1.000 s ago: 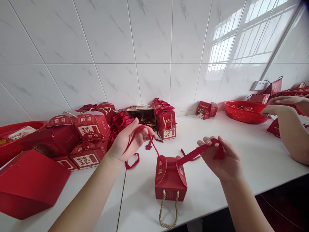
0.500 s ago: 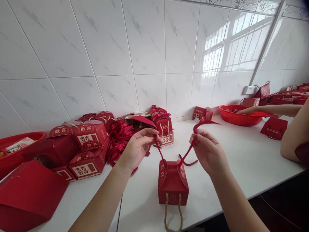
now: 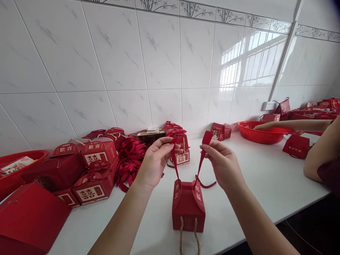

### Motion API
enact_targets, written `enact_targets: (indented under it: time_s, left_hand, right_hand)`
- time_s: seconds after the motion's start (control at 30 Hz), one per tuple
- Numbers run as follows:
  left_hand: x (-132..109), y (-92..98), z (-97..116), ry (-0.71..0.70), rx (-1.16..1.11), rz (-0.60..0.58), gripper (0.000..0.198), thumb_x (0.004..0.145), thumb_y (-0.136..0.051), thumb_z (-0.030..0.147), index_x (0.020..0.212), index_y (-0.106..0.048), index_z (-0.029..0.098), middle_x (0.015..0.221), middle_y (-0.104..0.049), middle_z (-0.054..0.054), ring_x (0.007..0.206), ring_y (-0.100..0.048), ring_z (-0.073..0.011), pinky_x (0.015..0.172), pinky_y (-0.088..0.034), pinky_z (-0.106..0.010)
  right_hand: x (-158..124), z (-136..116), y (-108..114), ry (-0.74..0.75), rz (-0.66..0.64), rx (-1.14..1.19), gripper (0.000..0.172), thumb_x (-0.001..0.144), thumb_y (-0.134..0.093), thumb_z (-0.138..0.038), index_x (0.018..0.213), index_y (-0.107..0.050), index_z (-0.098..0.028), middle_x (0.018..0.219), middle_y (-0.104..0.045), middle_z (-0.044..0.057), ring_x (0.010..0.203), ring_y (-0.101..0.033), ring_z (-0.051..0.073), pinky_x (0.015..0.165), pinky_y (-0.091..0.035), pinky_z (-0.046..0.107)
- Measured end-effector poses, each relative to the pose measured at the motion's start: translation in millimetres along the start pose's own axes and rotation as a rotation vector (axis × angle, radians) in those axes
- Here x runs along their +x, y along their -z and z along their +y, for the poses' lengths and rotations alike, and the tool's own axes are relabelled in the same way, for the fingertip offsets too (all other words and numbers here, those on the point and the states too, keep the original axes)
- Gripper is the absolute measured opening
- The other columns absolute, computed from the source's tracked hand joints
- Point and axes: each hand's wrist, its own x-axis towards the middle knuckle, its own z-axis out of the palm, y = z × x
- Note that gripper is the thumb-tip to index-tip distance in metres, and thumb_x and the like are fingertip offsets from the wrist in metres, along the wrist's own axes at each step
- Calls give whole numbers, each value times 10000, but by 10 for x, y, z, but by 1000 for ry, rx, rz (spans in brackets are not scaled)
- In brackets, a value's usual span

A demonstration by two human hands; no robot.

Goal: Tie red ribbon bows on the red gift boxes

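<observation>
A small red gift box (image 3: 188,209) with overlapping rounded flaps stands upright on the white table. Its twisted rope handle (image 3: 181,233) hangs down the near side. From the flaps at its top, a dark red ribbon (image 3: 175,159) rises in two lengths. My left hand (image 3: 156,163) pinches the left length between thumb and fingers, above the box. The right length is pinched by my right hand (image 3: 223,161), its end standing up above the fingertips. Behind the box lies a thin dark red strap (image 3: 208,185), curled on the table.
Stacked red boxes (image 3: 92,187) and a heap of red ribbons (image 3: 131,156) lie at the left, beside a red basin (image 3: 39,156). At the right, another person's arm (image 3: 300,125) reaches into a second red basin (image 3: 262,136). A tiled wall backs the table (image 3: 255,198).
My hands have moved slightly closer together, still pinching the ribbon. The right ribbon end, which trailed off to the right, now stands upright. The camera view has tilted up slightly.
</observation>
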Motion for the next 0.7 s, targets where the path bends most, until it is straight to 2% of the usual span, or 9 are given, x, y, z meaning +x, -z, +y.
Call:
enact_targets:
  time_s: [0.07, 0.2, 0.33, 0.5, 0.7]
  left_hand:
    - [-2, -16, 2, -7, -5, 4, 188, 761, -685, 209, 947, -672, 185, 781, -718, -11, 767, -700, -174, 790, -502, -288]
    - [-9, -42, 3, -17, -23, 14, 119, 754, -691, 265, 811, -678, 161, 750, -717, -18, 745, -706, -191, 795, -507, -311]
    - [-20, -75, 18, -36, -9, 9, 150, 762, -688, 310, 765, -660, 163, 737, -712, -12, 743, -703, -182, 760, -512, -289]
    - [-26, -105, 24, -59, 46, 30, 177, 772, -698, 337, 747, -655, 167, 719, -706, -8, 745, -688, -157, 738, -512, -259]
    - [-43, -145, 17, -24, 89, 51, 218, 748, -724, 381, 745, -651, 175, 736, -716, -15, 753, -682, -159, 753, -514, -270]
  right_hand:
    - [2, -32, -10, 4, -9, -14, 194, 691, -763, -362, 736, -651, -211, 755, -624, 9, 714, -540, 135, 625, -417, 253]
    - [6, -89, -43, 4, -12, -23, 235, 708, -747, -400, 692, -626, -199, 703, -615, 0, 656, -514, 121, 629, -405, 260]
    - [12, -121, -71, 3, -11, -22, 226, 723, -740, -407, 696, -651, -201, 665, -600, -15, 652, -492, 114, 642, -383, 260]
    - [22, -126, -80, 12, -4, -41, 244, 727, -734, -428, 682, -646, -205, 688, -599, -8, 658, -477, 121, 643, -374, 271]
    - [15, -133, -76, 38, 15, -68, 249, 718, -732, -453, 699, -655, -217, 729, -612, 1, 688, -490, 131, 630, -375, 265]
